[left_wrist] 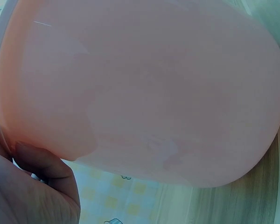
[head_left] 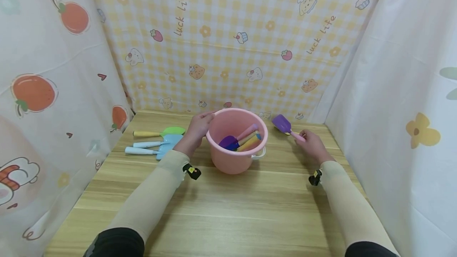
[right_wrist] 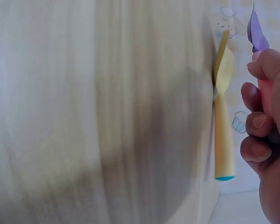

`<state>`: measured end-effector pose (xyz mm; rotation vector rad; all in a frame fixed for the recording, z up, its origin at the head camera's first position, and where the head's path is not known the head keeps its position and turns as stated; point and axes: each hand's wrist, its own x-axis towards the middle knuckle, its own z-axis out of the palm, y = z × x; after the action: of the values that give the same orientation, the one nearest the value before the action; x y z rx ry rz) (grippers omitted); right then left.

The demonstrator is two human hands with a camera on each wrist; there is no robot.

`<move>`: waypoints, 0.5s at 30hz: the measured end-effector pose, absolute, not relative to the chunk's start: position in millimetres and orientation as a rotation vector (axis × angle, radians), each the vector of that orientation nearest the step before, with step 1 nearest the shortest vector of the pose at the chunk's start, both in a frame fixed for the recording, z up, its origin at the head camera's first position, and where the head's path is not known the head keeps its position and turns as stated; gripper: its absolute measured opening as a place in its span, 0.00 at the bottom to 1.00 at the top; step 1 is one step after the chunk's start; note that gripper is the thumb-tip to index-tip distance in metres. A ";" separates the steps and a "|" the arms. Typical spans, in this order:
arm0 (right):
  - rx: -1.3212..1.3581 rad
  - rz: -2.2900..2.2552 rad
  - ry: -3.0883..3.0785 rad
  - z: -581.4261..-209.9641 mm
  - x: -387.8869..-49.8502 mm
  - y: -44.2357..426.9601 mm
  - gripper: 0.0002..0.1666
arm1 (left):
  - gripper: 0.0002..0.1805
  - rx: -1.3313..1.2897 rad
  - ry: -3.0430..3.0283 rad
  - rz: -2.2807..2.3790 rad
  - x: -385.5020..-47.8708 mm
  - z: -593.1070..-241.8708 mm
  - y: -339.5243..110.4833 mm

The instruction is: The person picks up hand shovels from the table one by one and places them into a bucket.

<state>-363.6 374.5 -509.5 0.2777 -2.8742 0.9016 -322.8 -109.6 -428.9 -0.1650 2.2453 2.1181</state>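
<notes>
Two hands are in use: the right hand (head_left: 313,146) has its fingers curled around the pink handle of a purple shovel (head_left: 282,124), blade pointing away from that hand, while the left hand (head_left: 194,133) grips the left edge of a pink bucket (head_left: 230,165). The bucket stands on the tabletop (head_left: 228,217), just right of the left hand and well left of the right one, holding several tools (head_left: 249,144) (exactly how many is hard to tell). Near the right hand lies a yellow shovel (right_wrist: 225,140); left of the left hand lie a green shovel (head_left: 173,131) and two light-blue shovels (head_left: 173,139). My reading is that tools are being gathered into the bucket; the next move would call for lifting the purple shovel leftward over the rim while the left hand steadies it.
</notes>
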 end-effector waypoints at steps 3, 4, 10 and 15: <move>0.295 0.920 -2.851 -504.8 -364.7 370.7 0.12 | 0.24 -0.169 2.248 2.112 -322.3 -428.1 -109.5; 0.300 0.926 -2.846 -503.1 -364.9 369.6 0.12 | 0.24 -0.171 2.249 2.111 -321.7 -427.6 -109.4; 0.289 0.975 -2.850 -491.7 -363.8 360.8 0.14 | 0.23 -0.183 2.258 2.094 -319.8 -424.8 -109.4; 0.287 0.995 -2.863 -482.1 -363.1 353.6 0.15 | 0.23 -0.190 2.263 2.086 -319.3 -425.1 -109.2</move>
<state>-363.1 353.6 -482.1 0.2868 -2.8626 0.9946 -319.3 -109.2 -425.1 -0.1902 2.2633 2.0859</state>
